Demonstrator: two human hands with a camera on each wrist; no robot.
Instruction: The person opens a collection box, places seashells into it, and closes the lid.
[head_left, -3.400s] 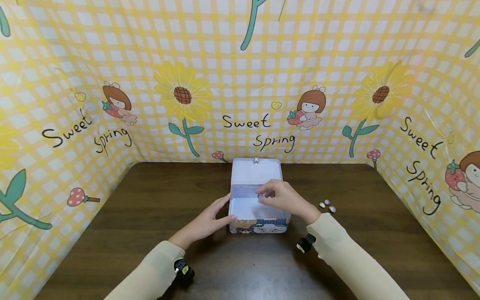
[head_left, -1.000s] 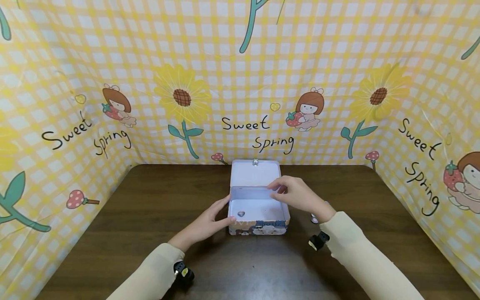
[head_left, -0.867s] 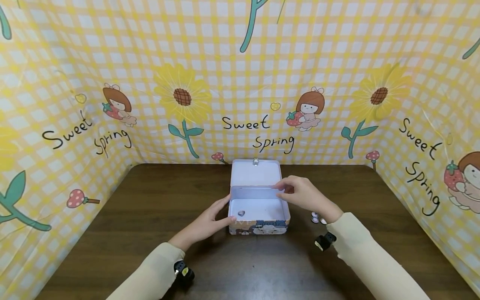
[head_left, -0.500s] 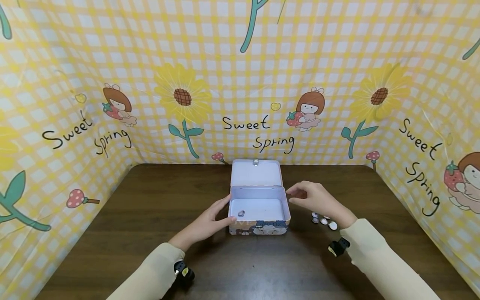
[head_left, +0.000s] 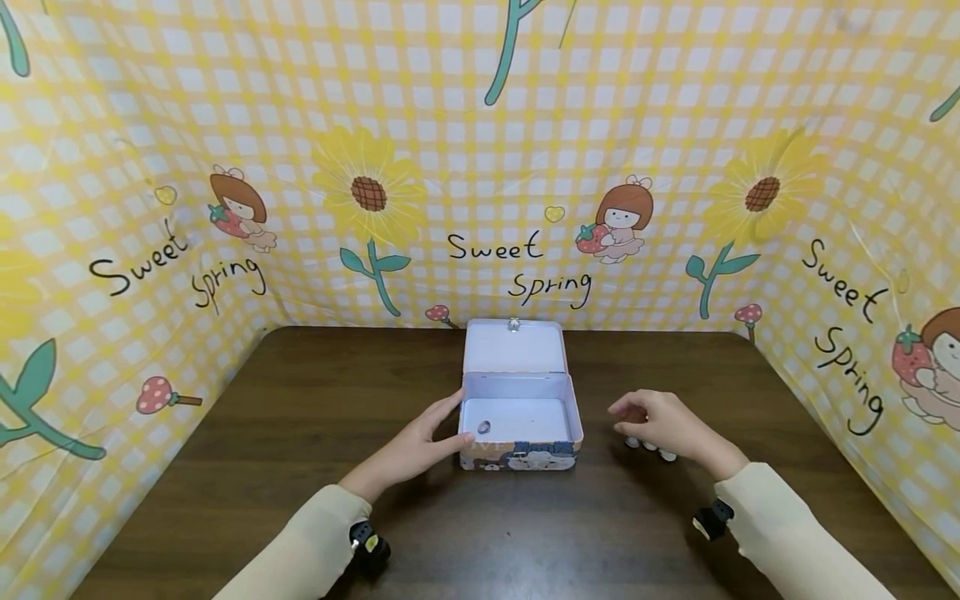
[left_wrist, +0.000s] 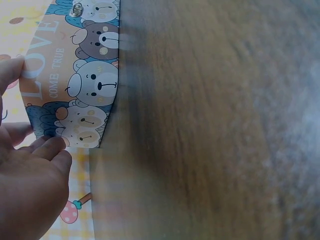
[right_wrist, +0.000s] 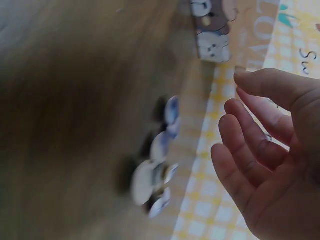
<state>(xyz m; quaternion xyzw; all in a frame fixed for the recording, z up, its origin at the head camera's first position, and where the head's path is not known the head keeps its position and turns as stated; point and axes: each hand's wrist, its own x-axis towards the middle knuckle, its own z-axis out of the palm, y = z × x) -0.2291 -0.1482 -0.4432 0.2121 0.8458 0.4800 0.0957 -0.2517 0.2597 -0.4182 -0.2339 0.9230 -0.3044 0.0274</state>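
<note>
I've got the box [head_left: 517, 457] braced lol
Left hand [head_left: 415, 446] spread against it, probably so it won't slide; right hand [head_left: 672, 423] loosely curled, empty, near white pieces [right_wrist: 144, 183].

The box [head_left: 551, 460] is located centrally on the table [head_left: 337, 375]. The lid [head_left: 513, 346] is at the rear edge of the box. One small item [head_left: 483, 427] lies inside the box, in the front left corner. The left grip [head_left: 420, 446] is at the left side of the box, touching it. A cluster of loose pieces [right_wrist: 144, 182] lies on the table, right of the box. The right grip [head_left: 667, 422] is right of and apart from the box, near the pieces. The cloth [head_left: 480, 167] extends behind the table and along both sides.
</note>
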